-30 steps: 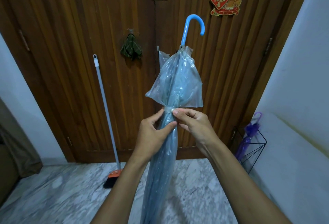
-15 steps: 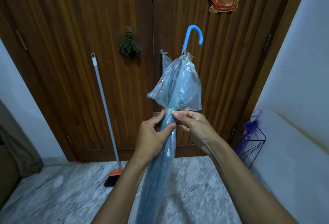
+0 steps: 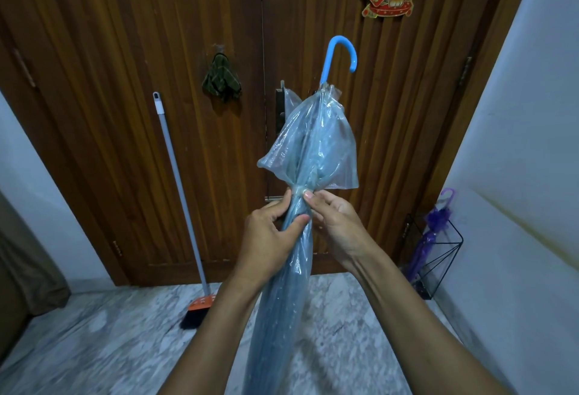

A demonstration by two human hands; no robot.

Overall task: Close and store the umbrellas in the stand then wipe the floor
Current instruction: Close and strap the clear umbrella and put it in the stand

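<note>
A folded clear blue umbrella (image 3: 313, 140) with a blue hooked handle stands upright in front of me, its canopy gathered at a tie strap. My left hand (image 3: 269, 238) grips the rolled canopy just below the strap. My right hand (image 3: 335, 222) pinches the strap at the gathered waist with fingertips. At the right wall stands a black wire umbrella stand (image 3: 438, 256) holding a closed purple umbrella (image 3: 434, 231).
A grey-handled broom (image 3: 178, 187) with an orange head leans on the wooden door (image 3: 125, 81). A dark green cloth (image 3: 221, 78) hangs from a door hook. The floor (image 3: 94, 347) is grey-white marble. White walls stand left and right.
The umbrella and both hands have stayed nearly in place; the view has tilted slightly upward and my fingers have shifted a little on the strap.
</note>
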